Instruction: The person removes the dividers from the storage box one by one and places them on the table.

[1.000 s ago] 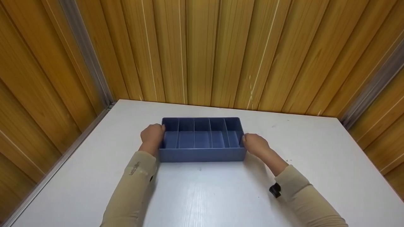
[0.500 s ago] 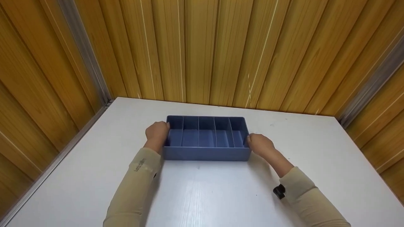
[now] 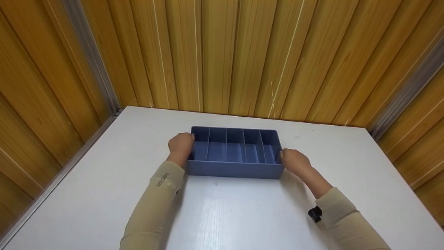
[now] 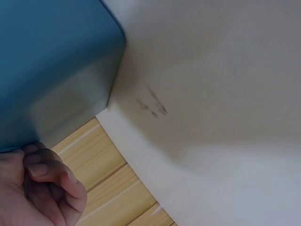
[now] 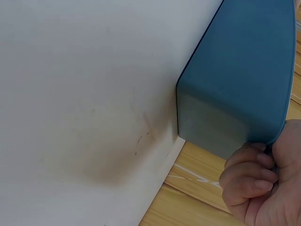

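Note:
A blue box with thin dividers across it sits at the middle of the white table, its compartments holding nothing I can see. At its left end my left hand grips the rim with curled fingers. The right hand pinches the rim at the opposite end, thumb on the inner side. In the left wrist view the left hand curls at the edge of the box. Curled fingers of the right hand meet the box's rim in the right wrist view.
The white table runs back to a wood-patterned panel wall. Metal posts stand at the corners. A small black device is strapped at the right sleeve. Small dark marks lie on the tabletop.
The box has shifted to the right across the table, with both hands keeping their grip on its ends and moving along with it. Its right end now sits slightly nearer me.

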The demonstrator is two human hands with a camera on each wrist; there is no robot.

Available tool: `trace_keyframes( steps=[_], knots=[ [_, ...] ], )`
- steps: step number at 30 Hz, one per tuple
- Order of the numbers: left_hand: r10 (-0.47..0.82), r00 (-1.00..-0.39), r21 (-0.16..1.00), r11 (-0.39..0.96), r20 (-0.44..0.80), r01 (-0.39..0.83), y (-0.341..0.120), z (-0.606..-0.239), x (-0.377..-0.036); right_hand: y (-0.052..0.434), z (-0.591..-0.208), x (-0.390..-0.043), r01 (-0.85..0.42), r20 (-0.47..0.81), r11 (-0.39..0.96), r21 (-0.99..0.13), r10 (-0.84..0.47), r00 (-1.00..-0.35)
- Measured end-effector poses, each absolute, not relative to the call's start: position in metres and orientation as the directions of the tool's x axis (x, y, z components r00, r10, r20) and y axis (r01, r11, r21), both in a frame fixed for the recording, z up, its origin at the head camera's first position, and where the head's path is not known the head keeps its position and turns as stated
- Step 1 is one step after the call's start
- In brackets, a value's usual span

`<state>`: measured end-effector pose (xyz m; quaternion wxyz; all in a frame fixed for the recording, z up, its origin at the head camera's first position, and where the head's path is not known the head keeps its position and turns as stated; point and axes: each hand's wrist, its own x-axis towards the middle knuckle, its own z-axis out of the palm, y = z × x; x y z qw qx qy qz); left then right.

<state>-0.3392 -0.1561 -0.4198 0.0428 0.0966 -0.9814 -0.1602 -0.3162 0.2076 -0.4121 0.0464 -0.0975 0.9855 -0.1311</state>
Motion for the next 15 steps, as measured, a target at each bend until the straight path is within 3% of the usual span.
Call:
trace_keyframes(
  steps=[6, 15],
  knots=[
    [-0.186, -0.978, 0.317, 0.937, 0.094, -0.148, -0.147, -0.420, -0.340, 0.215, -0.410, -0.312, -0.190, -0.048, 0.943, -0.273, -0.210, -0.976],
    [-0.190, -0.980, 0.341, 0.926, 0.053, -0.161, -0.141, -0.418, -0.343, 0.222, -0.407, -0.310, -0.183, -0.047, 0.948, -0.261, -0.202, -0.978]
  ],
)
